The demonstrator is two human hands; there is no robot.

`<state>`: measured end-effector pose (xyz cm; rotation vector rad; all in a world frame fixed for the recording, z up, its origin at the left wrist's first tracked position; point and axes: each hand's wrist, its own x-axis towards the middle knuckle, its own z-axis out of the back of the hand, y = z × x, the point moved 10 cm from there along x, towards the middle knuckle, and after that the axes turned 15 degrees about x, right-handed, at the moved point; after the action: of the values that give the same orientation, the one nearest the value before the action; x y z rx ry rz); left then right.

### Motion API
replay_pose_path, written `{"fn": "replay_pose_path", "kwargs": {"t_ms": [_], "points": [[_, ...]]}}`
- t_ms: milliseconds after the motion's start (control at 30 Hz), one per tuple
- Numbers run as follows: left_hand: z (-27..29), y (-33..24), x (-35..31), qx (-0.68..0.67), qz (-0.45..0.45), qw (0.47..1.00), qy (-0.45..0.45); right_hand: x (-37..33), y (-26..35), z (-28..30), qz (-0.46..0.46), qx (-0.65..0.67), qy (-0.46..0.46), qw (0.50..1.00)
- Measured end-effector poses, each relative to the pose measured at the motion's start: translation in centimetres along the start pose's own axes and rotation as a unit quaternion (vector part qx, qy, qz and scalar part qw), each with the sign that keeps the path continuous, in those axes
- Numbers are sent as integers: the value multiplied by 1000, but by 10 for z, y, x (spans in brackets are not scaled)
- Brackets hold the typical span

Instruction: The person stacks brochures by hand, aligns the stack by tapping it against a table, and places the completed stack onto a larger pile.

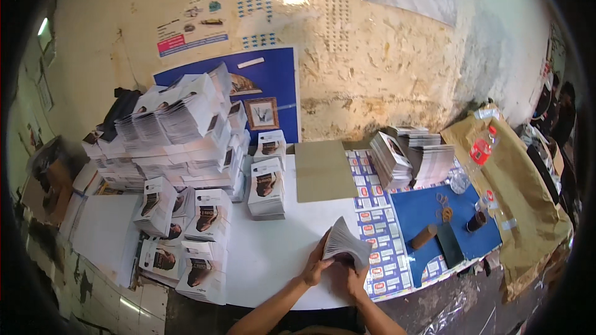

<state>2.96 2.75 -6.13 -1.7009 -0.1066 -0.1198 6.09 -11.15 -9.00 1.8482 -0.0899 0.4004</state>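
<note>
Close to the table's front edge, both hands grip a bundle of thin printed booklets, its page edges bent and slightly fanned. My left hand is closed round the bundle's left side, thumb toward the front. The lower right part is in my right hand, whose fingers are partly hidden by the paper. Beneath them lies the white tabletop sheet. Beyond, to the left, stands a stack of booklets with a dark cover picture. A plain brown card sheet lies farther back.
A tall pile of booklets fills the left, with shorter stacks before it. More booklets stand back right. On a blue sheet are rubber bands, a brown cylinder, a dark flat rectangle and a red-capped bottle beyond.
</note>
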Motion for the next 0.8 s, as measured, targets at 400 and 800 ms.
{"fn": "replay_pose_path", "kwargs": {"t_ms": [400, 800], "points": [[-2, -62, -21, 229, -72, 965, -106, 16, 7, 6, -97, -53, -29, 993], [-32, -124, -68, 453, -109, 864, -191, 19, 19, -12, -76, 37, 54, 995]]}}
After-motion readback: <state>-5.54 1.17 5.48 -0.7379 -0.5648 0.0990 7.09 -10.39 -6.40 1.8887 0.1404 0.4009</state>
